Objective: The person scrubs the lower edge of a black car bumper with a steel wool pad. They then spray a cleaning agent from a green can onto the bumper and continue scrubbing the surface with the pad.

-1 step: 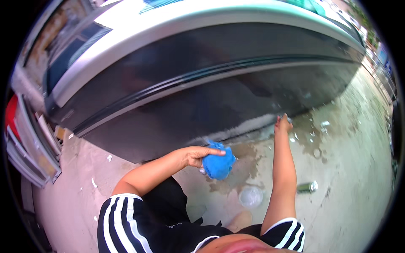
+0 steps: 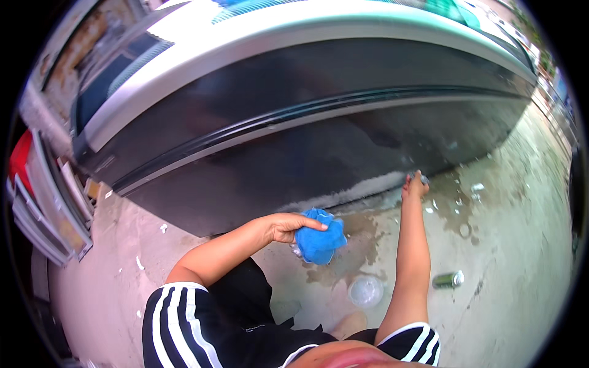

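My left hand is closed on a crumpled blue cloth, thumb on top, held out over the ground. Reaching farther forward, my right hand is at the lower edge of a dark grey vehicle body. Its fingers are closed around something small and greyish that I cannot make out. A whitish, dull patch runs along that lower edge, from above the cloth to my right hand.
A clear plastic tub stands on the concrete before me. Right of my right forearm lies a green bottle. White scraps and wet stains mark the ground. Several long panels lean at the far left.
The whole view has shifted slightly, with the vehicle sitting a little lower and farther right. Folds of the blue cloth have changed a little; both hands keep their grips.
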Demonstrator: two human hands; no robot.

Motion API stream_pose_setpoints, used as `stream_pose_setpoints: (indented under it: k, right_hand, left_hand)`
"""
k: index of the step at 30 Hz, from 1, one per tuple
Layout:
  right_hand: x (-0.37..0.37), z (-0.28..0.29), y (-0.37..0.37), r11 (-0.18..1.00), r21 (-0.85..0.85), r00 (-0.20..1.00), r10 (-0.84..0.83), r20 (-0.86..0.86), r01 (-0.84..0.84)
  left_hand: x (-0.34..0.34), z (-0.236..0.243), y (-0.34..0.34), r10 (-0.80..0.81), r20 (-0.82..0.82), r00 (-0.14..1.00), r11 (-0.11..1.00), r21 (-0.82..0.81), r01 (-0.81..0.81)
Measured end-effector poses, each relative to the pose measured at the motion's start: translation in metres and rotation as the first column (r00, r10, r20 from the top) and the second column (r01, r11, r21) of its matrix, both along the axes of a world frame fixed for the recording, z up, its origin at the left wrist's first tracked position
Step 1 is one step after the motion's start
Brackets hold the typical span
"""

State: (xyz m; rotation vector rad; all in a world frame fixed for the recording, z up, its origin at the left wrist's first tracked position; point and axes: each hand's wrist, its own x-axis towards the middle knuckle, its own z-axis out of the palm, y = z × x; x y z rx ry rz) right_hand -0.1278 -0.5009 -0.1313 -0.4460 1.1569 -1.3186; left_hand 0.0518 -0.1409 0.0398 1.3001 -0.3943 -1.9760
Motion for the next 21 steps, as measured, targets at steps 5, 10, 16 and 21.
stream_pose_setpoints:
  k: [5,10,16,21]
  right_hand:
    - [-0.006,-0.049,-0.009,0.989,-0.055,0.986,0.133,-0.101,-0.139]
    - [-0.056,-0.067,-0.035,0.995,-0.071,0.979,-0.052,0.198,0.067]
    - [-0.029,-0.146,-0.034,0.977,-0.180,0.956,-0.157,-0.248,0.114]
    - [-0.007,-0.095,-0.023,0.989,-0.105,0.899,-0.136,-0.415,0.101]
  left_hand:
    - [0.005,0.078,0.058,0.399,0.600,0.693,0.895,-0.421,-0.151]
    - [0.000,0.173,0.088,0.541,0.794,-0.276,0.841,-0.509,0.186]
    - [0.055,0.259,0.085,0.561,0.451,-0.694,0.773,-0.586,0.243]
    - [0.136,0.339,0.076,0.475,0.459,-0.751,0.867,-0.390,0.310]
